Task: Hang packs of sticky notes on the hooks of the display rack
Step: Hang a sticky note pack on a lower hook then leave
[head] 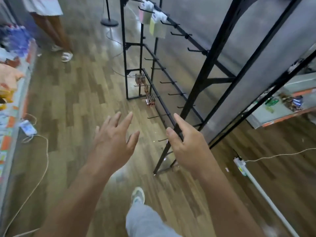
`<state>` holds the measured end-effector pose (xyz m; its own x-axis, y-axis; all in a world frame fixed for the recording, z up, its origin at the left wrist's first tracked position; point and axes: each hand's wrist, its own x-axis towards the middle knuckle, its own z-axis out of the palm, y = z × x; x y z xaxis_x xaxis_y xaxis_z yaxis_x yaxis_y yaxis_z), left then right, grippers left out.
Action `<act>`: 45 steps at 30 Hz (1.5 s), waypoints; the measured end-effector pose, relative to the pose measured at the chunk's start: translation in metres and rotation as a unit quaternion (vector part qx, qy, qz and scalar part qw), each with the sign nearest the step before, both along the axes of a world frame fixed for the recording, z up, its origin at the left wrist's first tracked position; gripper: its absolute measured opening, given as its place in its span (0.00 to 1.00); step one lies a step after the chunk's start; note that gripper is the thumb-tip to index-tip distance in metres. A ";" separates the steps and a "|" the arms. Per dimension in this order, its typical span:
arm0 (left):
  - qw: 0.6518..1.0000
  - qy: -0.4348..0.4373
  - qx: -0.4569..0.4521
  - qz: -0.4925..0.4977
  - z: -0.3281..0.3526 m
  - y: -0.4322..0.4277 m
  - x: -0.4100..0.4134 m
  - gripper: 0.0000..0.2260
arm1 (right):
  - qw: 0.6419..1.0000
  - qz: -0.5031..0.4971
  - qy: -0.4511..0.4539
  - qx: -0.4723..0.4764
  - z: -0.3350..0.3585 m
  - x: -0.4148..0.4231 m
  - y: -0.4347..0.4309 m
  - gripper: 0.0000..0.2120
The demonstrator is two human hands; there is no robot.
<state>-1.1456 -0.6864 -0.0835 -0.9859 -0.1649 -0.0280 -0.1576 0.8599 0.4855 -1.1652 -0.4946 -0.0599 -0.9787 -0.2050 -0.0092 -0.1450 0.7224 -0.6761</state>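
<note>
- Hanging at the far end of the display rack's (pixel 207 65) top rail are a few packs of sticky notes (pixel 158 29), pale yellow and green, bunched on the hooks there.
- Toward the near end of that rail the hooks (pixel 180 33) stick out bare, and the middle rail's hooks look bare too.
- Small reddish items (pixel 140 79) hang at the far end of the bottom rail, too blurred to name.
- The left hand (pixel 112 142) is spread with straight fingers and holds nothing, out in the air beside the rack's near end.
- The right hand (pixel 189 147) is likewise loose and empty. The near upright crosses it, and I cannot tell whether it touches the post.
- No unhung pack shows within reach. By my judgement the task is at an early stage: a few hooks are filled, most are left, and more packs must be fetched first.
</note>
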 end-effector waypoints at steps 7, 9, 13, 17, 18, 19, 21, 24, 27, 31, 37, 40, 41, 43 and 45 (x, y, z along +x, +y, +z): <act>0.999 -0.002 -0.016 -0.029 0.000 -0.061 -0.172 0.27 | 0.999 -0.023 0.024 -0.025 -0.012 -0.158 -0.075 0.26; 0.999 0.011 -0.018 -0.035 0.007 -0.082 -0.220 0.27 | 0.999 -0.033 0.030 -0.027 -0.007 -0.208 -0.096 0.26; 0.999 0.032 -0.007 -0.042 0.018 -0.122 -0.306 0.27 | 0.997 -0.064 0.034 -0.023 0.005 -0.295 -0.131 0.27; 0.996 0.039 0.015 -0.073 0.015 -0.156 -0.394 0.27 | 0.994 -0.104 0.032 -0.017 0.005 -0.368 -0.159 0.27; 0.995 0.041 0.023 -0.085 0.014 -0.164 -0.417 0.27 | 0.992 -0.119 0.026 -0.019 0.004 -0.387 -0.168 0.27; 0.994 0.042 0.029 -0.098 0.012 -0.174 -0.439 0.27 | 0.990 -0.136 0.018 -0.020 0.002 -0.404 -0.177 0.28; 0.991 0.040 0.033 -0.125 0.008 -0.195 -0.484 0.27 | 0.986 -0.165 0.011 -0.018 -0.001 -0.438 -0.199 0.28; 0.985 0.042 0.026 -0.166 0.007 -0.231 -0.547 0.27 | 0.976 -0.217 -0.004 -0.025 -0.002 -0.483 -0.232 0.28; 0.979 0.036 0.026 -0.197 0.012 -0.258 -0.606 0.27 | 0.962 -0.272 -0.010 -0.037 0.000 -0.520 -0.258 0.28; 0.970 0.030 0.040 -0.238 0.019 -0.276 -0.672 0.26 | 0.934 -0.352 -0.012 -0.051 -0.001 -0.564 -0.276 0.28; 0.956 0.026 0.054 -0.286 0.003 -0.277 -0.771 0.27 | 0.890 -0.437 0.001 -0.129 -0.014 -0.638 -0.289 0.26; 0.949 0.030 0.065 -0.308 -0.005 -0.269 -0.819 0.27 | 0.867 -0.470 0.019 -0.163 -0.024 -0.676 -0.290 0.26; 0.946 0.033 0.066 -0.315 -0.006 -0.265 -0.835 0.27 | 0.856 -0.485 0.029 -0.174 -0.027 -0.689 -0.289 0.27; 0.945 0.038 0.051 -0.322 -0.005 -0.258 -0.859 0.28 | 0.833 -0.518 0.053 -0.186 -0.030 -0.708 -0.290 0.27; 0.946 0.039 0.039 -0.321 -0.003 -0.250 -0.896 0.29 | 0.805 -0.557 0.077 -0.190 -0.035 -0.733 -0.290 0.24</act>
